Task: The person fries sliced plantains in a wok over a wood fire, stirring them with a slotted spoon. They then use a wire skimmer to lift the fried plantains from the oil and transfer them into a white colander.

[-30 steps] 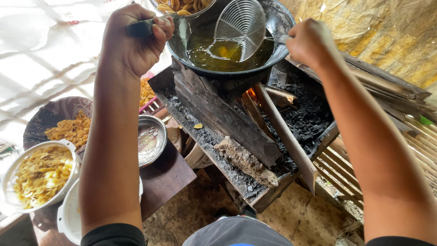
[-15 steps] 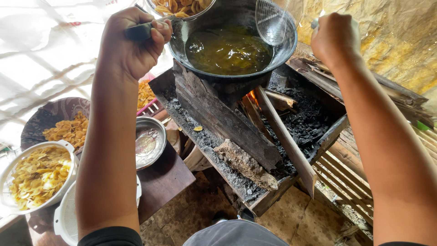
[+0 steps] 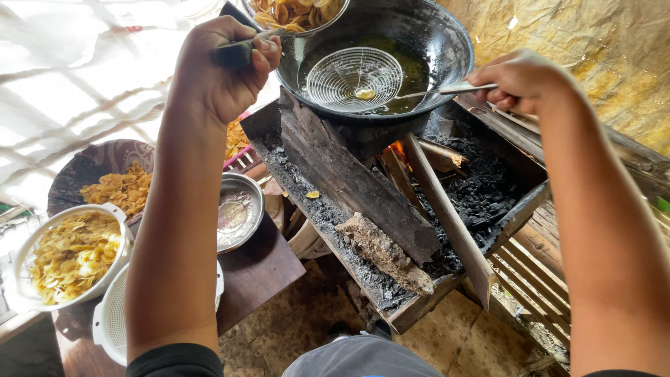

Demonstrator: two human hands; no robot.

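Note:
My left hand (image 3: 222, 70) grips the dark handle of a metal strainer (image 3: 296, 15) heaped with fried yellow chips, held at the left rim of the black wok (image 3: 447, 49). My right hand (image 3: 520, 78) holds the thin metal handle of a round wire skimmer (image 3: 352, 78), which lies flat in the oil inside the wok with one small chip on its mesh. The wok sits on a wood-fired stove (image 3: 391, 209) with a small flame (image 3: 398, 148) under it.
Left of my arm stand a white colander of pale chips (image 3: 70, 255), a dark tray of fried chips (image 3: 115, 185), a steel bowl (image 3: 237, 213) and a second white colander (image 3: 115, 324) on a wooden table (image 3: 258, 272). Charred logs and ash fill the stove box.
The wire skimmer, lifted at the wok's right rim half a second ago, has come down flat into the oil. My right hand moved slightly lower. The left hand holds its strainer steady.

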